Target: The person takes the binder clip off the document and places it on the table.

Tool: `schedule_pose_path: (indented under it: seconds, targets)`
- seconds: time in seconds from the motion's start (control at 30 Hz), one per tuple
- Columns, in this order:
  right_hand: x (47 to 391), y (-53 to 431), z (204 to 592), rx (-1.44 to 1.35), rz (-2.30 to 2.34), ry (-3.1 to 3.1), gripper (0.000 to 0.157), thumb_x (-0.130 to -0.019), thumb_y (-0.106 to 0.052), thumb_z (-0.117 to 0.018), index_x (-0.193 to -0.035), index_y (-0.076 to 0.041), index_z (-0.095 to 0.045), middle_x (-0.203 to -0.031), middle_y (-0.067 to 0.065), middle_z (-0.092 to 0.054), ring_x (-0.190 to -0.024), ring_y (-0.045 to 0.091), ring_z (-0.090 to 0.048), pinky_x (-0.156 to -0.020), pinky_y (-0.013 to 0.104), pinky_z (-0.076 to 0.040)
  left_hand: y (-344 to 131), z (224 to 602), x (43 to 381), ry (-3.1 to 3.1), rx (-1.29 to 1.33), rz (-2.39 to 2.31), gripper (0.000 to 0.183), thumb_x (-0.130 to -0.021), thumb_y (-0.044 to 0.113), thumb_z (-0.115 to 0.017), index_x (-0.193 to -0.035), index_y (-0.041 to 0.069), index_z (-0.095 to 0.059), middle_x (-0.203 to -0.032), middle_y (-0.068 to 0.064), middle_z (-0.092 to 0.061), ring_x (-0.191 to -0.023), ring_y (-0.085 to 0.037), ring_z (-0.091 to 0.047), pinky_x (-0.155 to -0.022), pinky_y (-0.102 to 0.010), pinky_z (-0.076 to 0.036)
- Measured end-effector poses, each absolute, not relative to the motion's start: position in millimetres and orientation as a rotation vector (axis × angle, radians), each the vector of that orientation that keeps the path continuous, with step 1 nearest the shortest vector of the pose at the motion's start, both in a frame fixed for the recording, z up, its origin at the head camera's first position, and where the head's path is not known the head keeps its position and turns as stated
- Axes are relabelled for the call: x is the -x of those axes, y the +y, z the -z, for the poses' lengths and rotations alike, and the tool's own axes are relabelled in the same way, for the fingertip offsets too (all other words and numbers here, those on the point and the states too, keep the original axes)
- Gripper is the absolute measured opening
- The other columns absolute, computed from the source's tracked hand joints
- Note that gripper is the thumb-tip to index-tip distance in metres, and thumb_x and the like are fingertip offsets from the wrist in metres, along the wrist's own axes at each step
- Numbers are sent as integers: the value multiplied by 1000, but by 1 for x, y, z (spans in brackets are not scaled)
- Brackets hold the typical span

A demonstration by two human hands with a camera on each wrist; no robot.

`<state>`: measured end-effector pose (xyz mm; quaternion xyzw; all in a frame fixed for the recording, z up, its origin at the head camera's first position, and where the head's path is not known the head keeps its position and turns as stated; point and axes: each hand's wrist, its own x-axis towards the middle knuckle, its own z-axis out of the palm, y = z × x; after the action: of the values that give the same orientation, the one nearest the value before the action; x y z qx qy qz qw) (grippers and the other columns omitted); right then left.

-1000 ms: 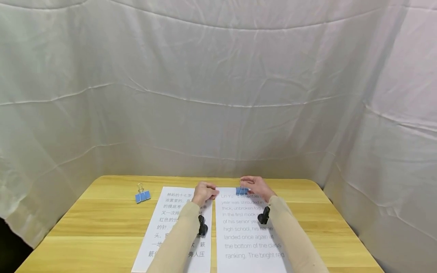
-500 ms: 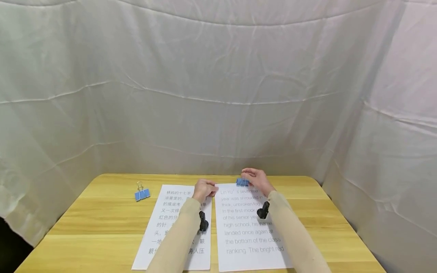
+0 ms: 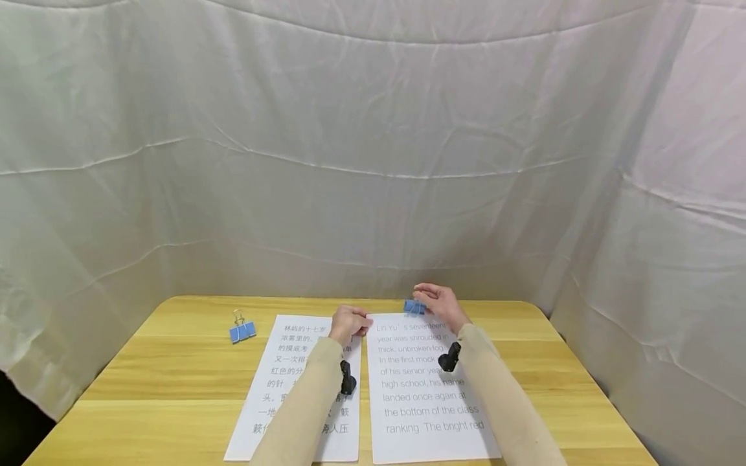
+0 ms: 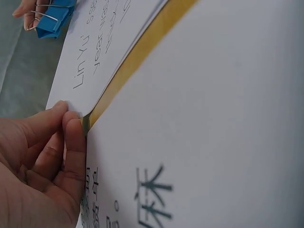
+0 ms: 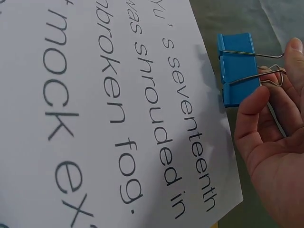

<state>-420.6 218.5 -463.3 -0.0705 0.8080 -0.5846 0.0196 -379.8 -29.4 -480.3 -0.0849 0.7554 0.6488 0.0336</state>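
In the head view, my right hand (image 3: 443, 306) holds a blue binder clip (image 3: 414, 307) by its wire handles, just beyond the top edge of the English-text paper (image 3: 431, 401). Close up in the right wrist view, that clip (image 5: 237, 69) appears off the paper, its body beside the edge and its handles between thumb and fingers. My left hand (image 3: 348, 322) pinches the top left corner of the same paper; the left wrist view has thumb and fingertips (image 4: 72, 124) on that corner. Beneath the left hand and forearm lies the Chinese-text paper (image 3: 291, 388), partly covered.
A second blue binder clip (image 3: 242, 332) rests on the wooden table (image 3: 169, 382), left of the papers, with its handles pointing up. Pale curtains (image 3: 373, 155) hang behind the table and along both sides. A narrow strip of wood separates the two papers.
My right hand has moved the binder clip away from me, from over the paper's top edge to just past it. The left hand has kept its pinch on the corner.
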Motion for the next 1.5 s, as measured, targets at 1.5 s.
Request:
schedule_pose_path:
  seconds: [1.5]
  targets:
    - [394,279,477,0,1890,2379,60,-94,-41,-65,-138,-3,-53,-132,18,-60,-103,22,-59,-77,26,-54,-26,476,388,2380,373,-1861,15,-79,-3,-74,-94,-5,-72,-82,-21,-73,-53,-15,-63,-53,-27,-56]
